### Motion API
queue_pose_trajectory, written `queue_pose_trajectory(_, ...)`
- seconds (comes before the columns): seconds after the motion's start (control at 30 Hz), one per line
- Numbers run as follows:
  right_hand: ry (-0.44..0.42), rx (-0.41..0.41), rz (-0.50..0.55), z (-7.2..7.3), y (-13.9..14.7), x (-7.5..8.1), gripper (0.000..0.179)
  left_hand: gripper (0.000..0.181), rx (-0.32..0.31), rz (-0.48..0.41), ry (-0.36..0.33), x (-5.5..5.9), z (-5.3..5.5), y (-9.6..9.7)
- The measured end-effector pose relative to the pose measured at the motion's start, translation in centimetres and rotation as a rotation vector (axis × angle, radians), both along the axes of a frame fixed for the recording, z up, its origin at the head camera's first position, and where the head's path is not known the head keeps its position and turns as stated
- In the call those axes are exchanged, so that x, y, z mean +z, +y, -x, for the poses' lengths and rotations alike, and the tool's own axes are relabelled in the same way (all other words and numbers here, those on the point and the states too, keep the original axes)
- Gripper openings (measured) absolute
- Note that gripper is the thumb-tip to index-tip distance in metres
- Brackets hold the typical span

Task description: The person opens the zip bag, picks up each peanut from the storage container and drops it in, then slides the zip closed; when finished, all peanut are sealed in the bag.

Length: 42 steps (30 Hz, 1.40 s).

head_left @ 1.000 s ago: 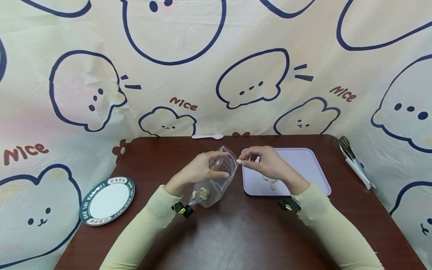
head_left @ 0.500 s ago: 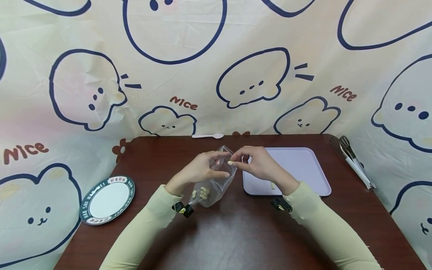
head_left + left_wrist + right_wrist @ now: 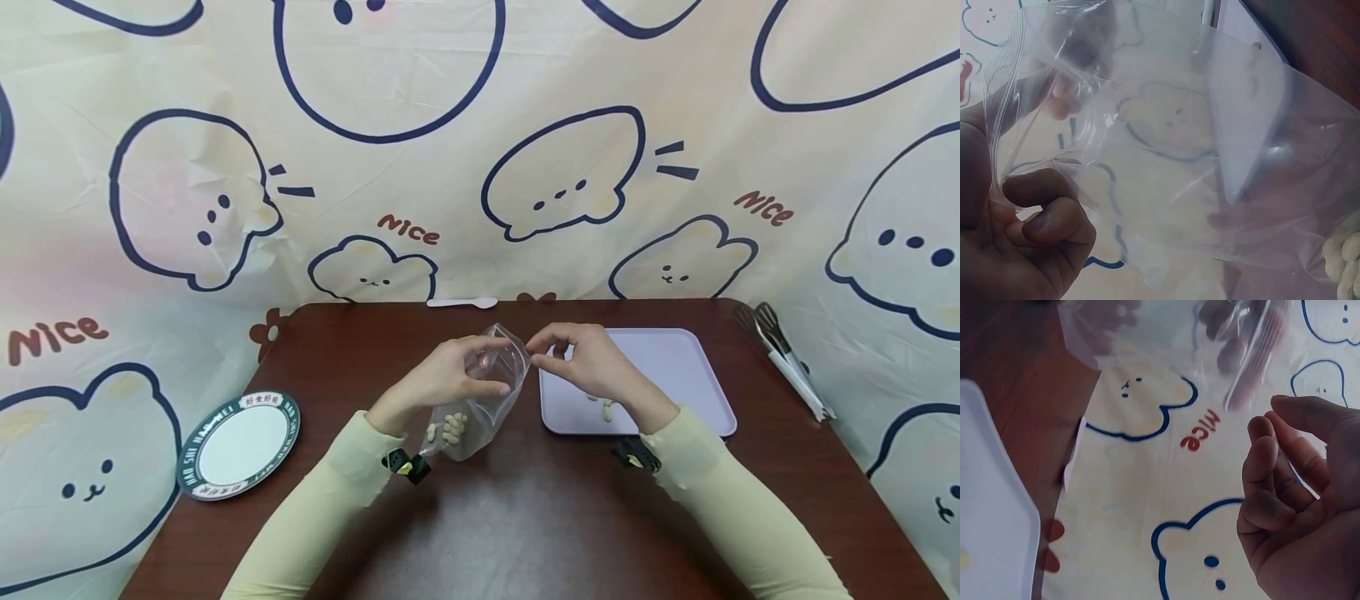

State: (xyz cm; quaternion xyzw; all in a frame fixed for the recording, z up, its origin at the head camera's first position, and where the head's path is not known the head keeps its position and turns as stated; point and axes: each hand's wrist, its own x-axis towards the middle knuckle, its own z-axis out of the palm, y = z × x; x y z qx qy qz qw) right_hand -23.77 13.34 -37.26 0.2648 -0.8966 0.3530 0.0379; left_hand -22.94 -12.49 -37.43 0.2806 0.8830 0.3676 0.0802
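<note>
My left hand (image 3: 442,372) grips the rim of a clear plastic bag (image 3: 491,412); in the left wrist view its curled fingers (image 3: 1054,219) lie at the mouth of the bag. Several peanuts (image 3: 453,427) rest in the bag's lower end, also seen as pale peanuts (image 3: 1342,262) at the left wrist view's lower right. Beside the bag's mouth hovers my right hand (image 3: 592,360), fingers loosely bent and nothing visible between thumb and fingertips. Under it, a few peanuts (image 3: 607,410) lie on a pale lilac tray (image 3: 667,375), partly hidden by the hand.
A green-rimmed white plate (image 3: 240,446) stands at the table's left edge. A white spoon (image 3: 461,303) lies along the back edge, and white-handled utensils (image 3: 795,375) are at the right edge. A printed cloth (image 3: 450,167) hangs behind the brown table (image 3: 495,525).
My right hand moved left to the bag's mouth with a peanut, let it go, and drew back right. The heap in the bag has grown. My left hand stayed put.
</note>
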Motion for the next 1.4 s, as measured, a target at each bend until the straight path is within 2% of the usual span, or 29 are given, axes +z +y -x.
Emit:
queue_pose_trajectory(0.17,0.000,-0.045,0.003,0.6,1.8,-0.9,0.013,0.069,-0.001,0.011,0.004,0.0,0.0,0.0)
queue_pose_trajectory(0.5,-0.026,-0.088,-0.039,2.1,5.2,-5.1,0.007,0.070,-0.008,0.008,-0.004,-0.1,0.0,-0.2)
queue_pose_trajectory(0.7,-0.072,-0.114,-0.110,2.6,6.7,-7.1,0.005,0.070,-0.010,0.013,0.014,-0.1,0.1,-0.2)
queue_pose_trajectory(0.87,-0.062,-0.118,-0.133,3.0,7.5,-8.5,0.005,0.070,-0.008,0.011,0.011,0.0,0.0,-0.2)
queue_pose_trajectory(1.1,-0.102,-0.138,-0.189,3.2,7.9,-9.9,0.005,0.070,0.001,0.019,0.002,0.1,-0.1,-0.1)
queue_pose_trajectory(1.4,-0.108,-0.165,-0.313,3.4,7.6,-10.7,0.009,0.069,-0.006,0.026,0.010,0.1,-0.1,0.0)
